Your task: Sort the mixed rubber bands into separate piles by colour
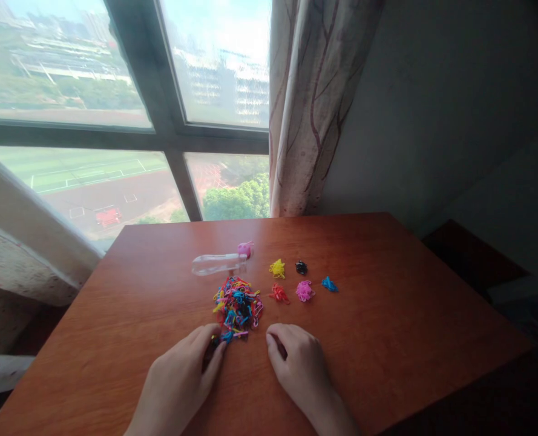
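Note:
A mixed pile of small coloured elastic bands (238, 304) lies on the wooden table (387, 315). Beyond it to the right sit small sorted heaps: yellow (277, 268), black (301, 267), red (278, 294), pink (304, 290) and blue (329, 284). My left hand (182, 375) rests at the pile's near edge, fingers curled, fingertips touching a few bands, one dark. My right hand (298, 363) lies just right of the pile, fingers curled down on the table; anything under them is hidden.
A clear plastic bottle (216, 264) lies on its side behind the pile, with a pink cap (245, 248) next to its mouth. A window (114, 91) and a patterned curtain (314, 103) stand beyond the table's far edge. Dark furniture sits to the right.

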{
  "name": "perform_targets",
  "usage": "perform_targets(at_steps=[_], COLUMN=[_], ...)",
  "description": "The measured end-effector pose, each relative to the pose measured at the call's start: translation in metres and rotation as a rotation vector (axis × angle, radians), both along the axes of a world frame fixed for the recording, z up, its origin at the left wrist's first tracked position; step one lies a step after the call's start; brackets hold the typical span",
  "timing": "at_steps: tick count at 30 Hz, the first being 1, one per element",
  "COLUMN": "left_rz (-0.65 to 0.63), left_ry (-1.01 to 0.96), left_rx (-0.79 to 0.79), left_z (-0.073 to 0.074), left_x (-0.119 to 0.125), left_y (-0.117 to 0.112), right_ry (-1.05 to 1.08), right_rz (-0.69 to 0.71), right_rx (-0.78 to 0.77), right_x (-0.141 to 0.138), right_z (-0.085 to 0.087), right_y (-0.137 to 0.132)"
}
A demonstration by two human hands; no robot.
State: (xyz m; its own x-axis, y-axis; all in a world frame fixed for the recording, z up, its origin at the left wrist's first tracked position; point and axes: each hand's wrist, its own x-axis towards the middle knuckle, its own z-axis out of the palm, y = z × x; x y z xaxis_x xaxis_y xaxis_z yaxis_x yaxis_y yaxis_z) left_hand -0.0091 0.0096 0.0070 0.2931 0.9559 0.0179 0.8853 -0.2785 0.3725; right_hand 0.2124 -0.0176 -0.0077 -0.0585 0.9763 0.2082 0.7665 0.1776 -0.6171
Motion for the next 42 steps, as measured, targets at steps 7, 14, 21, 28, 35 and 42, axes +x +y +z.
perform_targets(at_steps=[7, 14, 21, 28, 35, 42], left_rz=[-0.092, -0.183, -0.179, -0.143, -0.198, -0.209], left_ry=[-0.011, -0.186, -0.315, -0.245, -0.183, -0.143], left_rx=[-0.043, -0.085, -0.062, 0.001, -0.052, -0.077], left_z=[0.009, 0.011, 0.001, 0.0, 0.007, 0.007], left_x=[0.013, 0.032, 0.011, -0.001, 0.012, 0.013], left_y=[0.002, -0.001, 0.004, 0.006, 0.003, 0.001], right_ry=[-0.007, -0.022, -0.044, -0.027, -0.007, 0.039], right_rz=[0.0, -0.004, -0.001, 0.044, 0.106, 0.059], right_rx=[0.024, 0.02, -0.014, -0.032, -0.02, 0.024], right_x=[0.0, -0.001, -0.002, -0.007, -0.016, -0.018], right_z=[-0.004, -0.001, 0.002, 0.009, 0.008, 0.004], right_y=[-0.001, 0.0, 0.003, -0.003, -0.001, 0.015])
